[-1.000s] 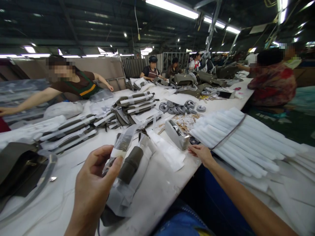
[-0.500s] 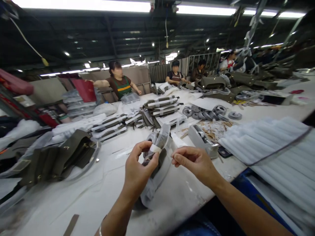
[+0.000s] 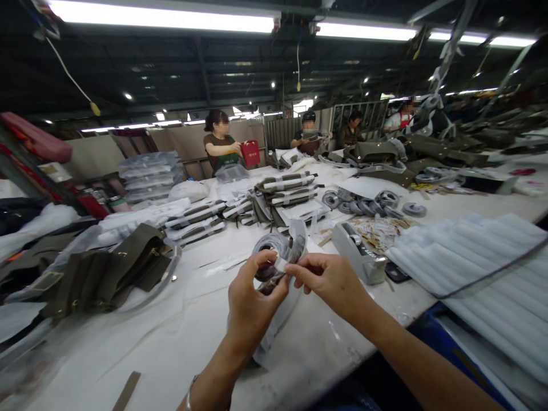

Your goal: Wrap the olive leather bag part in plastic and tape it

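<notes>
Clamped one plastic-wrapped coiled strap (image 3: 269, 244) in left grip (image 3: 253, 299), pinched one white band (image 3: 281, 264) in right grip (image 3: 333, 281), toward worktop's (image 3: 321, 345) near edge.

From here I count two hands, one left hand (image 3: 252, 302) and one right hand (image 3: 331, 282), at one coiled strap (image 3: 270, 244) with one white band (image 3: 281, 264); one tape dispenser (image 3: 356, 254); four co-workers (image 3: 220, 151) beyond the worktop (image 3: 162, 348); and many foam tubes (image 3: 466, 245) (too overlapped to number).
</notes>
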Demonstrator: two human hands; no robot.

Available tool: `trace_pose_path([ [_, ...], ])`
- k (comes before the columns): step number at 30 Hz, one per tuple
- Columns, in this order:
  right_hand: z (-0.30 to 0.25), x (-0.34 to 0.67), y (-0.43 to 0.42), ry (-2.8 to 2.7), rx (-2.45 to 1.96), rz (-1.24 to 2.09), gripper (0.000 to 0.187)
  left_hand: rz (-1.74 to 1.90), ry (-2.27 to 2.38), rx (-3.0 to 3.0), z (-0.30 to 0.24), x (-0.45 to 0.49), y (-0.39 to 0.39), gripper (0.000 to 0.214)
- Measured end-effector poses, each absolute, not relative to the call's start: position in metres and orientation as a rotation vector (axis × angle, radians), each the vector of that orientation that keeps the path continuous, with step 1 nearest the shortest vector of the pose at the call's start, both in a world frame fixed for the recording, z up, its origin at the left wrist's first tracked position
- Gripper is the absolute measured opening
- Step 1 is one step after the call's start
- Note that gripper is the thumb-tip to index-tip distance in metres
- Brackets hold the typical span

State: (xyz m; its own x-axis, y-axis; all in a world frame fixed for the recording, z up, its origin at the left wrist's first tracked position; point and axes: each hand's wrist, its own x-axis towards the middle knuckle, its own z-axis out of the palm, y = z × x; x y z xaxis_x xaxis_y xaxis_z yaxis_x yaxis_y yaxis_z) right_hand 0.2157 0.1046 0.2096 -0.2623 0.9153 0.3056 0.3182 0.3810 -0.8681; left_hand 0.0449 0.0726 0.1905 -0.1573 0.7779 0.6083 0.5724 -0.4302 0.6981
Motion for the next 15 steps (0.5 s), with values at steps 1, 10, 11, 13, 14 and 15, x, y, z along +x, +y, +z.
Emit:
trace_pose_path([
  [1,0.210,0.217,0.105,-1.795,-1.083,0.859,0.032,1.629,1.562,1.910,0.190,0.045,0.072,0.031],
  [10,0.199,0.220,0.108,-1.647,-1.074,1.136,0.029,1.565,1.590,1.910,0.189,0.049,0.071,0.032],
  [11,0.196,0.220,0.109,-1.607,-1.055,1.192,0.029,1.561,1.588,1.900,0.189,0.049,0.070,0.032],
  [13,0.190,0.219,0.113,-1.516,-0.994,1.327,0.032,1.552,1.565,1.872,0.191,0.050,0.068,0.031],
  [14,0.187,0.219,0.115,-1.471,-0.947,1.393,0.034,1.546,1.543,1.848,0.192,0.050,0.068,0.032],
  [15,0.185,0.218,0.116,-1.435,-0.893,1.446,0.036,1.536,1.519,1.816,0.193,0.050,0.067,0.032],
])
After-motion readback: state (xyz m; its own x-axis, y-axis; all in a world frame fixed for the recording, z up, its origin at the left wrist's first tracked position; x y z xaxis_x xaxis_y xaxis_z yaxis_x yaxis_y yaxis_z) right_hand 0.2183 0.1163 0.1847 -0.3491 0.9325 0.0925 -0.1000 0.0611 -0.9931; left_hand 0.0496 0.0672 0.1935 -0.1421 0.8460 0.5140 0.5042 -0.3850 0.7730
